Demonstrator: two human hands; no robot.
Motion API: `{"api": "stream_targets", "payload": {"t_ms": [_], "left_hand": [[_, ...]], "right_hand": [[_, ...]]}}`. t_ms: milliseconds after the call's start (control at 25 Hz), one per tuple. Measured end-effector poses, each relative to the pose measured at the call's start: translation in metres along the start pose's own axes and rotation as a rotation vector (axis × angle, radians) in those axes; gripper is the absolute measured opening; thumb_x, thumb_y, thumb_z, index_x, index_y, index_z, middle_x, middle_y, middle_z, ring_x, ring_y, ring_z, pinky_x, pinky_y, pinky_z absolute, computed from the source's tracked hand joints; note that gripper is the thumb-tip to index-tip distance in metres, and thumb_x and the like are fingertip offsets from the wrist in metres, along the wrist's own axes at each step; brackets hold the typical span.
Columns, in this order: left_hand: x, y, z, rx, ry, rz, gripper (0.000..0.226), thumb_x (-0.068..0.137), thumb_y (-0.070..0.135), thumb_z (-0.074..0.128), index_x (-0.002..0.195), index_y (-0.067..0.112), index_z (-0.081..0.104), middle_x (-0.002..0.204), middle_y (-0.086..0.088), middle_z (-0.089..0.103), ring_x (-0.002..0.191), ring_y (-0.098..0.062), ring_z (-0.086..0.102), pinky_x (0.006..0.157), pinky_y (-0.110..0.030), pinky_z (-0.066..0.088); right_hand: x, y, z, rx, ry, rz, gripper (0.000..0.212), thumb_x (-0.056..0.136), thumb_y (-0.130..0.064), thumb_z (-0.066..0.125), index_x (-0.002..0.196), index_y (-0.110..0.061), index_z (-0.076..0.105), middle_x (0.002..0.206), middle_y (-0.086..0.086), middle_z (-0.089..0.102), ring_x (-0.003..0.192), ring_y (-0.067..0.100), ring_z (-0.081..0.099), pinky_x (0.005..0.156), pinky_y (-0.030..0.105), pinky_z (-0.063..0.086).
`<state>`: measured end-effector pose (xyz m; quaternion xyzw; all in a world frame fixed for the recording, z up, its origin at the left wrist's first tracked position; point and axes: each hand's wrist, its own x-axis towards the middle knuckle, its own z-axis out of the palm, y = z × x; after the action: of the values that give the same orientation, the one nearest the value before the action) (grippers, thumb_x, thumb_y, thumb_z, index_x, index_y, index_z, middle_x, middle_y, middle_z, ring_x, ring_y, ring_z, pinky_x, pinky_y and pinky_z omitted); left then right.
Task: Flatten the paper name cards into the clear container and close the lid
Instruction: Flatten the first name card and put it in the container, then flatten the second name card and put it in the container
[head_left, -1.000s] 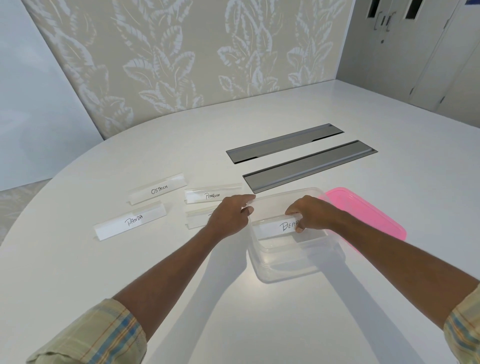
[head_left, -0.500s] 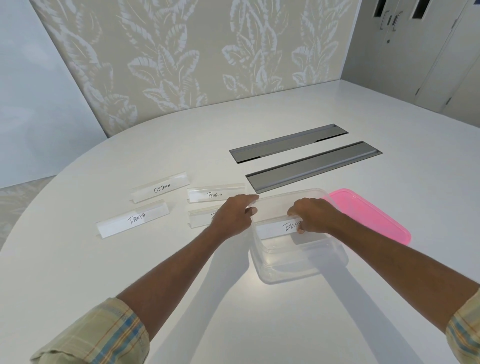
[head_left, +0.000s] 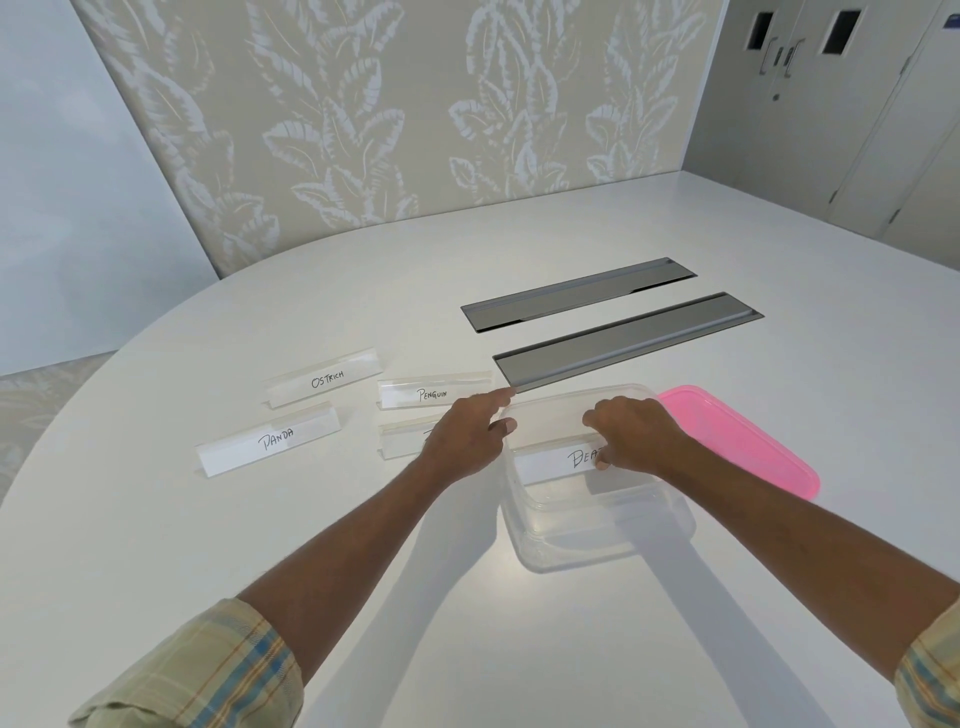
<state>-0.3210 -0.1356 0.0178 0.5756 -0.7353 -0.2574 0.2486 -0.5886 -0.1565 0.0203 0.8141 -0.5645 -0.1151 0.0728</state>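
Observation:
A clear plastic container (head_left: 597, 540) stands open on the white table. Inside it lies a white name card lettered "BEAR" (head_left: 550, 464). My right hand (head_left: 631, 434) reaches into the container and pinches the card's right end. My left hand (head_left: 467, 434) rests against the container's left rim, index finger stretched out, and touches the card's left end. To the left stand folded cards marked "PANDA" (head_left: 270, 441), "OSTRICH" (head_left: 327, 380) and "PENGUIN" (head_left: 434, 394). A further card (head_left: 402, 439) is partly hidden behind my left hand. The pink lid (head_left: 743, 441) lies flat to the container's right.
Two long grey recessed panels (head_left: 623, 338) sit in the table (head_left: 208, 545) just beyond the container. A leaf-patterned wall stands behind the table, with doors at the far right.
Both hands stay at the container with the "BEAR" card. The card has sunk slightly lower inside it, and the view shifted a little.

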Motion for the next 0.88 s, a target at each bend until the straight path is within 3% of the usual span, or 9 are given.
{"api": "stream_targets", "payload": {"t_ms": [120, 240, 320, 400, 520, 600, 680, 760, 880], "left_hand": [[-0.005, -0.01, -0.008, -0.085, 0.066, -0.001, 0.052, 0.105, 0.022, 0.064, 0.156, 0.02, 0.053, 0.143, -0.005, 0.066, 0.129, -0.022, 0.062, 0.112, -0.042, 0.047], [-0.015, -0.031, -0.027, -0.166, 0.225, -0.064, 0.045, 0.102, 0.011, 0.067, 0.147, 0.012, 0.062, 0.132, -0.011, 0.072, 0.114, -0.024, 0.07, 0.104, -0.038, 0.053], [-0.024, -0.049, -0.043, -0.212, 0.345, -0.153, 0.036, 0.1, 0.006, 0.069, 0.136, 0.008, 0.07, 0.123, -0.012, 0.075, 0.104, -0.02, 0.072, 0.096, -0.024, 0.054], [-0.034, -0.067, -0.06, -0.225, 0.429, -0.287, 0.03, 0.098, 0.009, 0.071, 0.128, 0.01, 0.074, 0.115, -0.008, 0.077, 0.103, -0.017, 0.07, 0.088, -0.01, 0.046], [-0.045, -0.093, -0.077, -0.288, 0.492, -0.463, 0.025, 0.096, 0.013, 0.072, 0.121, 0.012, 0.076, 0.104, -0.002, 0.077, 0.109, -0.024, 0.07, 0.091, -0.024, 0.048], [-0.051, -0.107, -0.083, -0.368, 0.499, -0.552, 0.023, 0.095, 0.013, 0.074, 0.118, 0.008, 0.077, 0.106, -0.007, 0.078, 0.11, -0.032, 0.073, 0.096, -0.037, 0.058], [-0.055, -0.116, -0.084, -0.434, 0.499, -0.609, 0.015, 0.093, 0.011, 0.076, 0.107, 0.006, 0.079, 0.107, -0.016, 0.079, 0.107, -0.037, 0.075, 0.098, -0.048, 0.061], [-0.058, -0.122, -0.083, -0.462, 0.5, -0.644, 0.003, 0.091, 0.008, 0.078, 0.088, 0.009, 0.078, 0.103, -0.017, 0.08, 0.092, -0.035, 0.077, 0.095, -0.048, 0.063], [-0.057, -0.133, -0.08, -0.482, 0.463, -0.686, 0.015, 0.09, 0.006, 0.08, 0.076, 0.011, 0.075, 0.092, -0.011, 0.077, 0.069, -0.024, 0.067, 0.083, -0.036, 0.066]], "right_hand": [[-0.002, 0.002, -0.013, 0.068, 0.047, 0.04, 0.05, 0.088, -0.05, 0.081, 0.127, -0.021, 0.069, 0.123, -0.002, 0.072, 0.119, 0.026, 0.068, 0.087, 0.038, 0.053], [-0.002, -0.004, -0.041, 0.206, 0.156, 0.114, 0.039, 0.096, -0.047, 0.073, 0.127, -0.023, 0.07, 0.127, 0.0, 0.073, 0.12, 0.029, 0.067, 0.093, 0.04, 0.053], [0.001, -0.015, -0.063, 0.317, 0.265, 0.13, 0.021, 0.099, -0.042, 0.071, 0.109, -0.023, 0.071, 0.111, 0.001, 0.073, 0.109, 0.032, 0.068, 0.081, 0.037, 0.048], [0.006, -0.036, -0.084, 0.444, 0.331, 0.117, 0.024, 0.098, -0.034, 0.07, 0.083, -0.018, 0.059, 0.086, 0.003, 0.067, 0.089, 0.036, 0.063, 0.068, 0.036, 0.043], [0.016, -0.078, -0.109, 0.612, 0.329, 0.056, 0.018, 0.098, -0.029, 0.071, 0.096, -0.012, 0.071, 0.093, 0.006, 0.075, 0.094, 0.033, 0.067, 0.079, 0.042, 0.057], [0.026, -0.105, -0.116, 0.682, 0.294, 0.019, 0.024, 0.099, -0.031, 0.072, 0.116, -0.015, 0.077, 0.109, 0.003, 0.079, 0.105, 0.025, 0.07, 0.092, 0.043, 0.058], [0.037, -0.124, -0.117, 0.725, 0.25, 0.008, 0.029, 0.099, -0.032, 0.073, 0.124, -0.016, 0.076, 0.117, 0.001, 0.078, 0.111, 0.023, 0.07, 0.097, 0.042, 0.057], [0.051, -0.137, -0.113, 0.718, 0.207, 0.016, 0.028, 0.099, -0.032, 0.073, 0.123, -0.016, 0.076, 0.118, 0.002, 0.078, 0.111, 0.025, 0.07, 0.096, 0.042, 0.058], [0.073, -0.149, -0.108, 0.657, 0.137, 0.055, 0.022, 0.1, -0.03, 0.071, 0.116, -0.016, 0.078, 0.116, 0.004, 0.077, 0.108, 0.029, 0.071, 0.094, 0.041, 0.059]]}}
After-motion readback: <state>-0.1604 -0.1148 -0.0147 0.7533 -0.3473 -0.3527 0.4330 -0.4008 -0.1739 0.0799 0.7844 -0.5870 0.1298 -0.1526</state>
